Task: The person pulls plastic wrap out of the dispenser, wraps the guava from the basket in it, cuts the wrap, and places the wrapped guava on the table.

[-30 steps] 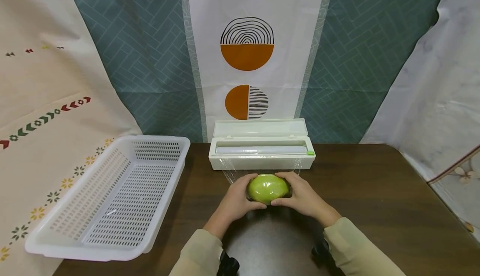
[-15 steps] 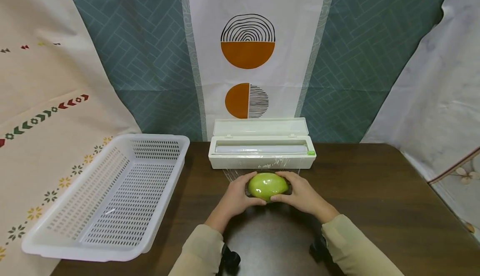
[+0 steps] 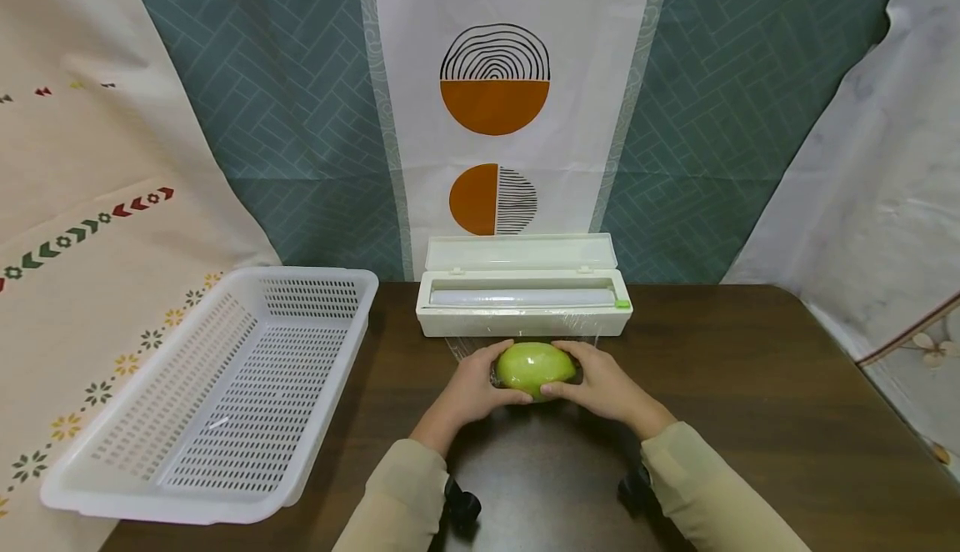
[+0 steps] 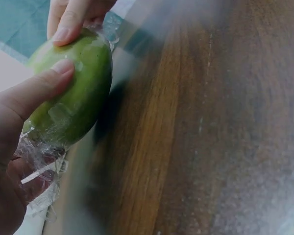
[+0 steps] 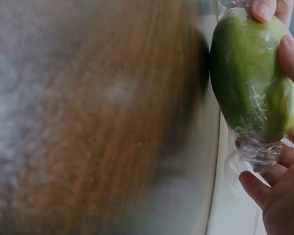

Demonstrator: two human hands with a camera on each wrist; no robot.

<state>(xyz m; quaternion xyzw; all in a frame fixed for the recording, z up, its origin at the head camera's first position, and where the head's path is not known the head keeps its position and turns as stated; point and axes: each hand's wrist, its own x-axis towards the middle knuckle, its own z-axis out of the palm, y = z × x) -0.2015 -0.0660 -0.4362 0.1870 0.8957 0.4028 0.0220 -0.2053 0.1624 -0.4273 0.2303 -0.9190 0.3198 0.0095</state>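
A green mango-like fruit (image 3: pixel 535 368), wrapped in clear cling film, is held between both hands just in front of the white cling film dispenser (image 3: pixel 525 321). My left hand (image 3: pixel 474 389) grips its left end, thumb lying across the near side. On the opposite end my right hand (image 3: pixel 604 385) holds it the same way. Bunched cling film (image 4: pixel 45 161) gathers at the end by the left palm; the right wrist view has a similar twist of film (image 5: pixel 257 149) near the right fingers. A thin sheet of film stretches from the dispenser toward the fruit.
The dispenser's lid (image 3: pixel 520 253) stands raised, showing the roll (image 3: pixel 522 298) and a green slider (image 3: pixel 622 304). A white perforated basket (image 3: pixel 296 469) stands at the left of the brown wooden table (image 3: pixel 750 419). Patterned cloths hang behind and at both sides.
Both hands and the fruit stay almost in place, shifting very slightly toward the dispenser. The whole head view has drifted a little.
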